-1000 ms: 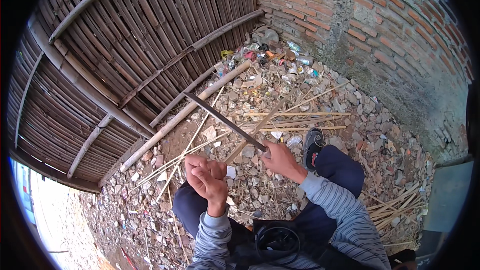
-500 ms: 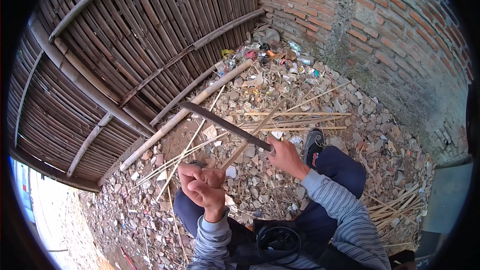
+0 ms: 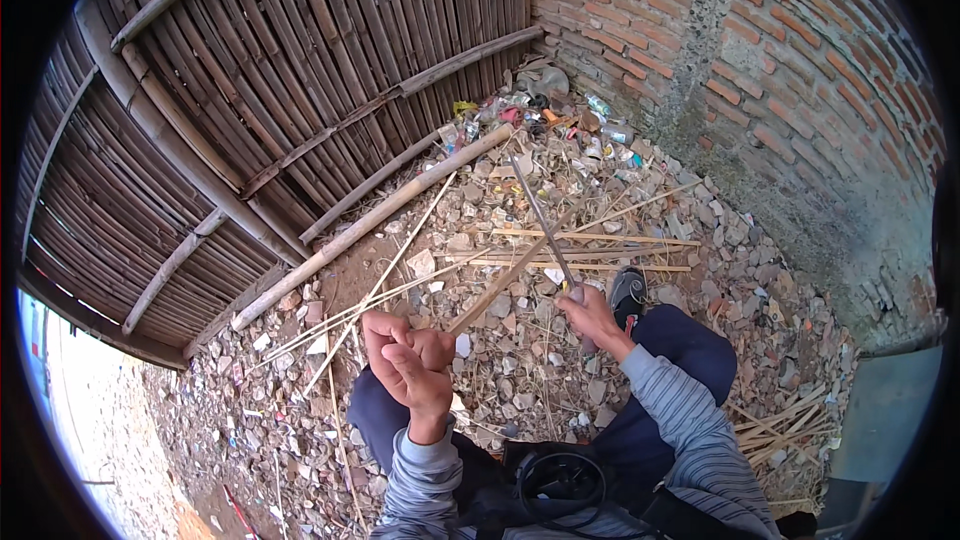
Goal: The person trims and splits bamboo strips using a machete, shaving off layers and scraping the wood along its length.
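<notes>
My left hand (image 3: 412, 365) is closed around the lower end of a flat bamboo strip (image 3: 492, 297), which slants up and away to the right. In my right hand (image 3: 592, 317) is the handle of a machete with a long dark blade (image 3: 532, 198). The blade points away from me, tilted slightly left. It crosses the strip in the picture; whether the two touch, I cannot tell. Thin split bamboo strips (image 3: 620, 237) lie on the rubble ahead, and others (image 3: 375, 302) lie crossed beyond my left hand.
Broken stone and brick rubble (image 3: 530, 380) covers the ground. A bamboo fence (image 3: 330, 70) with a thick bamboo pole (image 3: 380, 220) at its foot stands left. A brick wall (image 3: 640, 30) rises ahead and right. Litter (image 3: 550, 120) fills the corner. More strips (image 3: 790, 425) lie right of my knee.
The machete has swung from pointing far left to pointing nearly straight ahead. My right hand has shifted slightly right and turned. My left hand keeps its hold on the strip.
</notes>
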A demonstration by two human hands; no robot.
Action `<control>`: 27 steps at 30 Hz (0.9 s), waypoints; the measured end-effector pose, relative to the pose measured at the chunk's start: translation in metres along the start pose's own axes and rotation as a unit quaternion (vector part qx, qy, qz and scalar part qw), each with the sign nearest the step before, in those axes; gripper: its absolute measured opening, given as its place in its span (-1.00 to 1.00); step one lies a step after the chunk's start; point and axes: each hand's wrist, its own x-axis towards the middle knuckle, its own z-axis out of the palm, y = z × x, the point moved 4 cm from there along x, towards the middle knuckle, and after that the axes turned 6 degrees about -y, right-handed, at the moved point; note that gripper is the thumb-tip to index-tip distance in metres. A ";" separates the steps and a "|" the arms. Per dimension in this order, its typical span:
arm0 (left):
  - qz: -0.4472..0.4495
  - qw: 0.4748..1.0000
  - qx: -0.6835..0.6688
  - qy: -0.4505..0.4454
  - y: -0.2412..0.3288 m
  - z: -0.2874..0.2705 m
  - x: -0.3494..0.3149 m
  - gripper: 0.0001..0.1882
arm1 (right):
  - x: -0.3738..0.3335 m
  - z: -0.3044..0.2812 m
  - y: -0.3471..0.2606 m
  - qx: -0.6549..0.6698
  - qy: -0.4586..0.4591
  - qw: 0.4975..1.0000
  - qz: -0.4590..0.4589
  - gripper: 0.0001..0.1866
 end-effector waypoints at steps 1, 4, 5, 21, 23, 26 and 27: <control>-0.004 1.000 -0.004 0.001 0.000 0.001 0.001 -0.59 | -0.003 -0.001 -0.003 -0.002 0.000 1.000 -0.001 -0.76; -0.012 1.000 -0.008 0.019 -0.002 -0.002 0.000 -0.58 | -0.044 0.017 -0.080 -0.154 0.037 0.948 -0.274 -0.70; -0.014 1.000 -0.008 0.018 -0.003 -0.002 -0.001 -0.58 | -0.055 0.020 -0.097 -0.153 0.037 0.949 -0.273 -0.70; 0.003 1.000 0.008 -0.011 0.006 0.000 -0.003 -0.44 | -0.075 0.050 -0.129 -0.294 -0.107 0.913 -0.262 -0.68; 0.023 0.999 0.025 -0.035 0.005 0.006 -0.001 -0.45 | -0.035 0.015 -0.092 -0.302 -0.070 0.926 -0.215 -0.66; 0.014 0.998 0.051 -0.028 -0.003 0.003 -0.008 -0.45 | -0.023 0.010 -0.080 -0.320 -0.028 0.931 -0.174 -0.63; 0.013 0.998 0.051 -0.027 -0.003 0.002 -0.006 -0.45 | -0.025 0.011 -0.082 -0.334 -0.007 0.927 -0.173 -0.61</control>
